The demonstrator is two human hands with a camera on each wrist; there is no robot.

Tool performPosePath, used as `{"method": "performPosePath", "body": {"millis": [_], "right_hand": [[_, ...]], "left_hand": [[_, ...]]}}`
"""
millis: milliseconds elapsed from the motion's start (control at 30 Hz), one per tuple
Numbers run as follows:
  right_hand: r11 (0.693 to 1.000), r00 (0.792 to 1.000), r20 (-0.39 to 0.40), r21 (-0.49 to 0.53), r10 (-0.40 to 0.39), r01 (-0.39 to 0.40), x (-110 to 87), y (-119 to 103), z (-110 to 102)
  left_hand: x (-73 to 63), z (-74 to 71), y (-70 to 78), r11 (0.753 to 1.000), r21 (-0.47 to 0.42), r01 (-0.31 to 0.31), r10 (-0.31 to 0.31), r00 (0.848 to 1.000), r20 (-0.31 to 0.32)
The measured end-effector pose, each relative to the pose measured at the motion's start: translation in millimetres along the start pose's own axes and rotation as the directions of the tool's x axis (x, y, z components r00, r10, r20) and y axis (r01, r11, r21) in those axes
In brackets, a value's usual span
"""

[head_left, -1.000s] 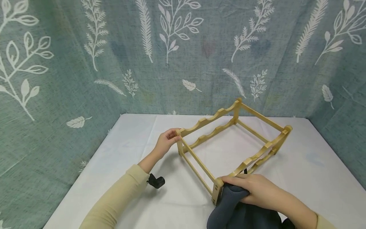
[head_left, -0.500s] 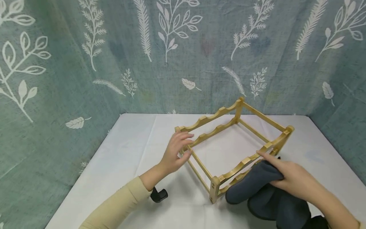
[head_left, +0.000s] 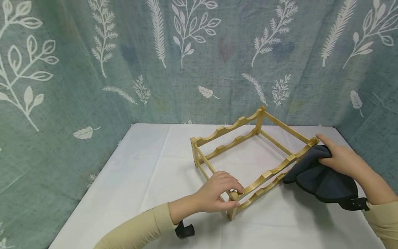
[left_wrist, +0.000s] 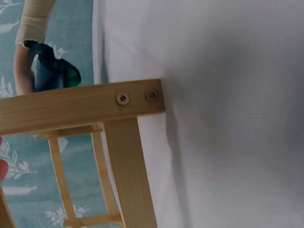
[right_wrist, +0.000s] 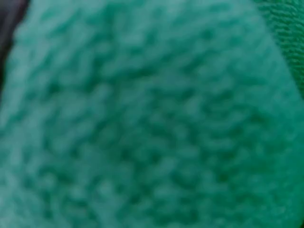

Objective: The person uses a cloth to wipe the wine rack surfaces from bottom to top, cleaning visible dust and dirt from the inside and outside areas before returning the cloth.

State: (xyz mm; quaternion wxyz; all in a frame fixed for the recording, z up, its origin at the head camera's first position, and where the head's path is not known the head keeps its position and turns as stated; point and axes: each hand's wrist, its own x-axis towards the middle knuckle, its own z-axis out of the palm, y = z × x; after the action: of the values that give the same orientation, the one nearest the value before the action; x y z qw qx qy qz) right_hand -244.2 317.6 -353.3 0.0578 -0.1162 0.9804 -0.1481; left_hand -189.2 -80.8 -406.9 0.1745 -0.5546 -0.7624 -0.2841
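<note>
A wooden wine rack [head_left: 267, 177] with scalloped rails stands at an angle on the white table. My left hand [head_left: 216, 193] grips its near corner post, fingers over the top and thumb on the side. At the right-hand corner, my right hand [head_left: 342, 160] holds a dark blue cleaning cloth [head_left: 328, 183] against the rail end, and the rest of the cloth hangs below. Fuzzy green fabric [right_wrist: 152, 114] fills the right wrist view, blurred. In the left wrist view, a rack post [left_wrist: 71, 107] with two screw heads is close up, and the cloth [left_wrist: 50, 73] shows behind it.
The white-covered table [head_left: 149, 145] reaches back to a green-blue curtain [head_left: 217, 62] with white leaf prints, which also hangs at both sides. Black wrist devices [head_left: 185, 231] sit under the left forearm and beside the right wrist.
My right hand has slid the cloth along the rack's scalloped front rail, from the near corner to the right-hand corner. My left hand has shifted from the left corner to the near corner.
</note>
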Motion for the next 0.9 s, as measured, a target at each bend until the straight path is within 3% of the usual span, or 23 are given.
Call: {"method": "performPosePath", "body": {"millis": [100, 333, 533, 667, 800, 900], "right_hand": [[1.000, 1.000, 0.006, -0.006, 0.014, -0.014, 6.2, 4.5, 3.5], [0.999, 0.996, -0.079, 0.001, 0.039, -0.039, 10.3, 7.1, 14.5], [1.000, 0.991, -0.131, 0.019, -0.004, 0.007, 2.4, 10.1, 20.4], [0.999, 0.983, -0.178, 0.035, -0.035, 0.042, -8.3, 10.9, 25.9], [0.996, 0.976, -0.210, 0.041, -0.064, 0.074, -19.6, 11.3, 31.8], [0.995, 0.974, -0.213, 0.043, -0.083, 0.094, -28.8, 11.0, 35.5]], "left_hand": [[-1.2, 2.5, -1.8, 1.000, -0.026, -0.007, 0.007, 1.000, -0.020], [-4.1, 0.4, -6.0, 0.999, -0.049, -0.003, 0.003, 1.000, -0.001], [-8.9, -6.6, -16.7, 0.996, -0.079, -0.038, 0.038, 0.999, -0.004], [-15.1, -12.0, -26.1, 0.988, -0.149, -0.040, 0.041, 0.999, 0.004], [-22.7, -19.2, -38.4, 0.971, -0.240, -0.016, 0.011, 1.000, -0.020], [-30.0, -25.3, -50.2, 0.957, -0.290, 0.026, -0.046, 0.997, -0.064]]}}
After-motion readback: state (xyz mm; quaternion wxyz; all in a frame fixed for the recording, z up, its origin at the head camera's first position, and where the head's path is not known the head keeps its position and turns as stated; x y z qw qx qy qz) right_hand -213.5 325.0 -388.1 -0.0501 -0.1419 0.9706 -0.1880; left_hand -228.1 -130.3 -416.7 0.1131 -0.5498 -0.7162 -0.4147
